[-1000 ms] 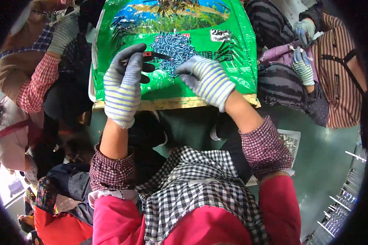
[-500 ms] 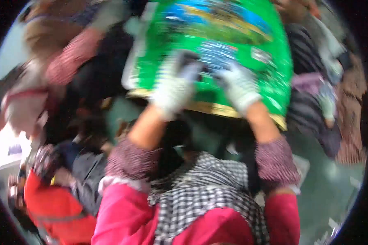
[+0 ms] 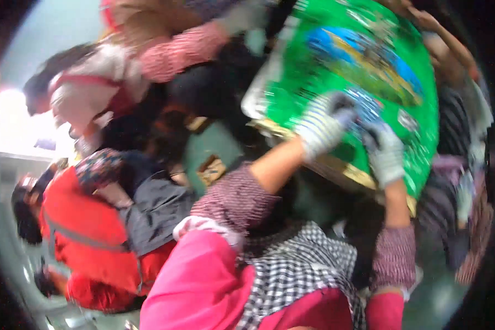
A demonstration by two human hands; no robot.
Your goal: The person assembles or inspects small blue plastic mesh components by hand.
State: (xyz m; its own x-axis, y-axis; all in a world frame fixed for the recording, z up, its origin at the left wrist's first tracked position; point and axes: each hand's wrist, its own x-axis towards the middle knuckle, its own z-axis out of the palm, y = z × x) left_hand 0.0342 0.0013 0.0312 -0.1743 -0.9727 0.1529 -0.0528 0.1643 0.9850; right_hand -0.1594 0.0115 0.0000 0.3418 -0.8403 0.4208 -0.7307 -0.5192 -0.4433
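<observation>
Both gloved hands rest on the green sheet (image 3: 368,71), far and right. The left hand (image 3: 323,125) looks curled, the right hand (image 3: 386,151) flat; too blurry to tell. Best to move slowly and hold the sheet steady.

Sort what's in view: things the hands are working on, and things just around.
In hand: left hand and right hand, both gloved, on the green printed sheet and the blurred pile of small blue-grey pieces.

Around: red jacket, grey floor, a neighbour's striped sleeve.
</observation>
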